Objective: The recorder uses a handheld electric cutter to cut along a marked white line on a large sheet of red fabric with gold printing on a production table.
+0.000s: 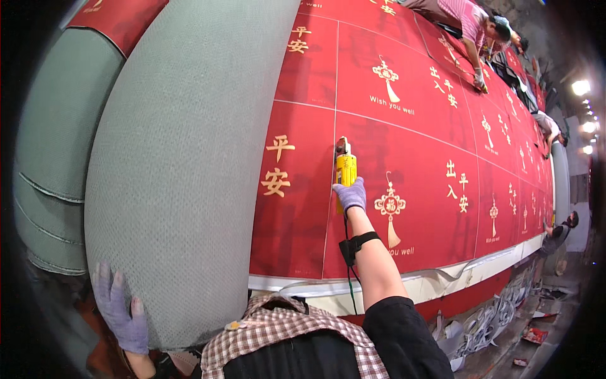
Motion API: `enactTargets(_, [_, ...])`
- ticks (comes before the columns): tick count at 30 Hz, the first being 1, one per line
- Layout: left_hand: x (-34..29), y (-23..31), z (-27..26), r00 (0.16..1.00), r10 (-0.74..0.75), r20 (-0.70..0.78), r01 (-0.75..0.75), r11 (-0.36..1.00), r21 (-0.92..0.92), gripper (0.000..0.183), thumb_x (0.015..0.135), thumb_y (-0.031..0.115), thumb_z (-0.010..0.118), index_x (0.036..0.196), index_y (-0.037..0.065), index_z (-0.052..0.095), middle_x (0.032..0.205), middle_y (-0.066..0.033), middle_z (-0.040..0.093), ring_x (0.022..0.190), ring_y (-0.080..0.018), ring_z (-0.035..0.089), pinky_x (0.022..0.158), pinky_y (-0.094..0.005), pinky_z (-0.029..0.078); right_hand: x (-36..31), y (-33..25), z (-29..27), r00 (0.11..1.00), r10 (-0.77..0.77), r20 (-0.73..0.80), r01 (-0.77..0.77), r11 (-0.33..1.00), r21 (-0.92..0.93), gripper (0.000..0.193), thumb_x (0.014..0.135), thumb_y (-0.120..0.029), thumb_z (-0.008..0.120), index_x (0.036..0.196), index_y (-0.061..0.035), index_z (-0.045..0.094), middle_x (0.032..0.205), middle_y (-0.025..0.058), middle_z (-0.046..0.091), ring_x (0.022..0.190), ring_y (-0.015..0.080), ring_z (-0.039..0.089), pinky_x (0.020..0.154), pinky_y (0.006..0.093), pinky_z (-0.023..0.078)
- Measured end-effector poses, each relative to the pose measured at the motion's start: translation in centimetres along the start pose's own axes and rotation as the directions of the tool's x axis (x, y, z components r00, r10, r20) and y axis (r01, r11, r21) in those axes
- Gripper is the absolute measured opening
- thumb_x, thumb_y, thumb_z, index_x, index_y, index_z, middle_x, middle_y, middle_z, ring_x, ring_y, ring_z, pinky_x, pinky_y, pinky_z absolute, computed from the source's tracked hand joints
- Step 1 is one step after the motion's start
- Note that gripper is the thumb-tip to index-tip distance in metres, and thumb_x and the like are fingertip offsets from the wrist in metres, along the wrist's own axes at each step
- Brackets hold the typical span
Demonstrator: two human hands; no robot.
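My right hand (350, 193), in a purple glove, grips a yellow hand-held cutting tool (345, 165) whose tip sits on a pale line between two red printed panels of a wide red mat sheet (404, 145). A black strap with a cable wraps my right forearm. My left hand (118, 309), also in a purple glove, presses flat against the end of a large grey roll (183, 164) of the mat's backing at the lower left.
A second grey-green roll (57, 145) lies further left. Other people (470, 22) bend over the red sheet at the far right end. White trimmed strips (454, 271) hang along the near edge, with scraps on the floor (499, 316) below.
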State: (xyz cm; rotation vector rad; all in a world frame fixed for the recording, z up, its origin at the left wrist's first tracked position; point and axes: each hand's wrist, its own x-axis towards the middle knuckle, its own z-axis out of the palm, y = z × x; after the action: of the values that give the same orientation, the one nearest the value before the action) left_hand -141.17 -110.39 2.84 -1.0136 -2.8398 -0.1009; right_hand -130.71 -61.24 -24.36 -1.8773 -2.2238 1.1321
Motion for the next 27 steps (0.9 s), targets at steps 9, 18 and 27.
enactTargets(9, [-0.7,-0.4,0.3,0.988,-0.128,0.085,0.126,0.992,0.022,0.058,0.085,0.037,0.044,0.134,0.007,0.042,0.143,-0.0167,0.034,0.133,-0.0353,0.028,0.107,-0.0472,0.020,8.8,-4.0,0.8,0.995,-0.074,-0.059,0.073,0.997,-0.029,0.062,0.062,-0.027,0.078,0.107,0.0004,0.046,0.092,0.0202,0.063,0.084,0.0322,0.063,0.073,0.0395,0.050])
enactTargets(18, [1.2,0.4,-0.4,0.998,-0.016,0.062,0.015,1.000,0.010,0.055,0.087,0.040,0.050,0.131,0.006,0.045,0.137,-0.0243,0.037,0.124,-0.0427,0.037,0.100,-0.0515,0.032,16.4,-9.5,1.5,0.996,-0.054,-0.077,0.054,0.999,-0.001,0.063,0.060,-0.027,0.077,0.107,-0.0016,0.046,0.096,0.0213,0.063,0.091,0.0346,0.063,0.077,0.0418,0.050])
enactTargets(27, [2.2,1.3,-0.2,0.986,-0.143,0.083,0.139,0.989,0.046,0.064,0.088,0.052,0.044,0.133,0.006,0.044,0.139,-0.0241,0.035,0.124,-0.0419,0.037,0.101,-0.0495,0.032,23.6,-15.3,2.0,0.988,-0.094,-0.120,0.088,0.994,-0.061,0.062,0.061,-0.025,0.076,0.109,-0.0004,0.045,0.100,0.0226,0.062,0.094,0.0349,0.062,0.081,0.0410,0.049])
